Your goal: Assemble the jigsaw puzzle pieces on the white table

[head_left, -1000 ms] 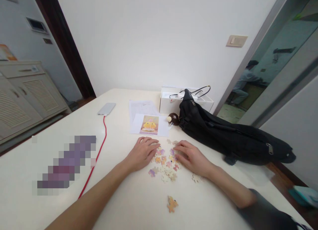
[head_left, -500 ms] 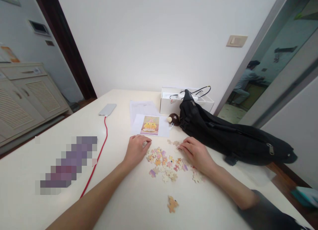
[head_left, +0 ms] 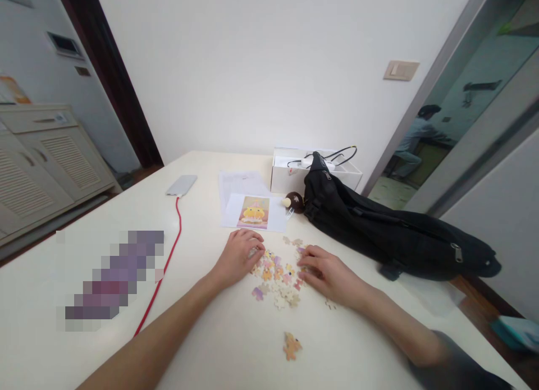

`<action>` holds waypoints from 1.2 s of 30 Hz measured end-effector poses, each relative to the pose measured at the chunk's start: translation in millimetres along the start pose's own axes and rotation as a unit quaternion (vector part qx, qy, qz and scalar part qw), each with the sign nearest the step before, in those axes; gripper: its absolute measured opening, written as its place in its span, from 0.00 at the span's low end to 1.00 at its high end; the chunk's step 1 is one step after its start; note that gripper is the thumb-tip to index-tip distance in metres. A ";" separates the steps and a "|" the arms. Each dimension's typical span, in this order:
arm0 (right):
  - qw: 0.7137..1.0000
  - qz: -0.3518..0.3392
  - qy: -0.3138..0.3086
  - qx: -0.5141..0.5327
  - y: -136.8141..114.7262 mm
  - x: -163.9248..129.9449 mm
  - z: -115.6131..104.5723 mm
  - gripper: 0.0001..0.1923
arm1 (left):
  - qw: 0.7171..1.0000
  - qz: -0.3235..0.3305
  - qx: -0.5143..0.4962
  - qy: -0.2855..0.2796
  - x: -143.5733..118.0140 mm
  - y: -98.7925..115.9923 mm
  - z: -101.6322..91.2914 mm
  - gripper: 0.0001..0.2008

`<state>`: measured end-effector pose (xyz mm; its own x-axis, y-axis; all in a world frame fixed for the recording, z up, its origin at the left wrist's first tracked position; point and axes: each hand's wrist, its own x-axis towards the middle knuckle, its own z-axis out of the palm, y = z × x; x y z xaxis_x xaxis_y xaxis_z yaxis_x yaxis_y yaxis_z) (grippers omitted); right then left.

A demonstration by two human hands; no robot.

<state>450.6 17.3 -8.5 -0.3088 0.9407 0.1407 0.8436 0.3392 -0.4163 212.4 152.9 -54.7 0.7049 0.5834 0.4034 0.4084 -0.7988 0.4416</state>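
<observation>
Several loose jigsaw puzzle pieces, in yellow, pink, purple and cream, lie in a spread pile on the white table. At the pile's left edge is my left hand, its fingers curved and thumb a little apart, partly covering pieces. My right hand rests over the right side of the pile with bent, spread fingers. A purple piece lies by its fingertips; what is under the palm is hidden. Closer to me sits a small joined cluster of orange-yellow pieces, apart from the pile.
Beyond the pile, a printed picture of a yellow character lies on white papers. A black bag and an open white box stand at the right. A red cable runs to a power bank. A person sits beyond the doorway.
My right hand has moved slightly down and its fingers have spread over the pieces. My left hand has shifted right, onto the pile's edge. The joined cluster has stayed put.
</observation>
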 end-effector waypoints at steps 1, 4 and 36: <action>1.000 0.006 0.001 0.009 0.7 0.2 1.0 0.07 | 1.000 -0.012 0.008 0.012 0.2 -1.7 0.5 0.06; 0.998 0.040 0.014 0.037 3.2 1.8 2.7 0.06 | 0.996 -0.036 0.033 0.070 -0.4 -2.8 -0.1 0.07; 0.954 0.058 0.022 0.293 -33.0 -7.9 -3.1 0.21 | 0.983 0.130 -0.102 -0.073 -11.0 83.4 -20.9 0.11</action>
<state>426.5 -1.3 6.9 -0.1985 0.9755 0.0951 0.4759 0.1807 -0.8607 226.6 82.9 -5.5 0.8519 0.3237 0.4116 0.0881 -0.8634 0.4967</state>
